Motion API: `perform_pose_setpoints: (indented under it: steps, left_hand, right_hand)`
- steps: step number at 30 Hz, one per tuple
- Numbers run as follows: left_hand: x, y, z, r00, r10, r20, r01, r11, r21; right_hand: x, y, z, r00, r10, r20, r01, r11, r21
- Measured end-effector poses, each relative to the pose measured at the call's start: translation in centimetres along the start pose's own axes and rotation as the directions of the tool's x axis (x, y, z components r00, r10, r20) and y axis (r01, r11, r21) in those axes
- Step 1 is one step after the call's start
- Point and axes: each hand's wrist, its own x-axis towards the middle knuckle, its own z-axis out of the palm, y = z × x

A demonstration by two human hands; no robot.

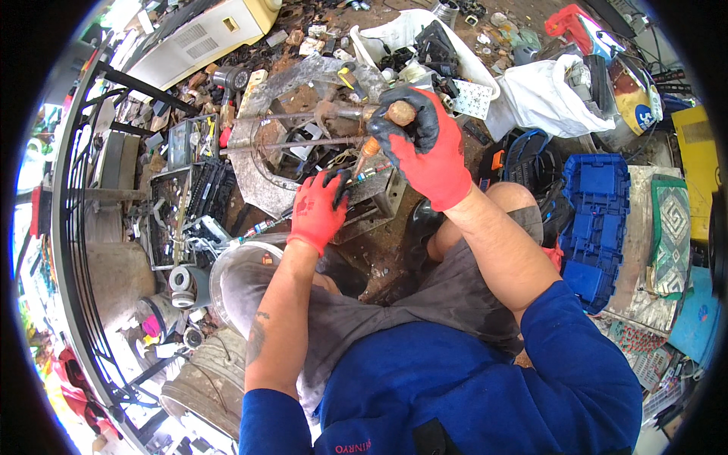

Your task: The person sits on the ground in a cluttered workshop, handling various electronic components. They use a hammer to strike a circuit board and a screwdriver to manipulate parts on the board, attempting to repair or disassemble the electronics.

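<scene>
My right hand (428, 148), in a red glove with a black coating, is closed round a tool with a round, worn brown end (401, 113); its kind is unclear. Just below it, an orange-handled tool (370, 146), like a screwdriver, slants down. My left hand (318, 203), gloved alike, has its fingers bent over a thin strip with coloured parts (265, 225). The strip runs across the near side of a grey, rusty metal frame (256, 186). Two rusty rods (292, 144) lie over the frame's opening, left of my right hand.
Beyond the frame, a white tub (369, 47) holds scrap, with a white sack (531, 98) to its right. Blue plastic cases (597, 227) stand at my right. A black metal rack (68, 250) edges the left, near black trays of parts (171, 216). Loose scrap litters the ground.
</scene>
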Motion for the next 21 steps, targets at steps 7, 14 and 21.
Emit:
perform_pose_setpoints:
  steps: [7, 14, 21]
  left_hand:
    - [-0.2, 0.3, -0.2, 1.000, -0.007, 0.020, 0.008, 1.000, -0.017]
    - [-0.1, 0.2, -0.1, 1.000, -0.014, -0.009, 0.014, 0.998, -0.062]
    - [-0.1, 0.4, 0.0, 1.000, -0.003, -0.030, 0.001, 0.998, -0.064]
  right_hand:
    - [-0.4, 0.1, 0.8, 0.995, 0.086, 0.060, -0.088, 0.996, 0.031]
    - [-0.7, 0.3, 1.1, 0.997, 0.022, 0.068, -0.021, 1.000, -0.015]
    - [-1.4, 1.0, 1.4, 0.996, -0.030, 0.083, 0.036, 0.997, -0.070]
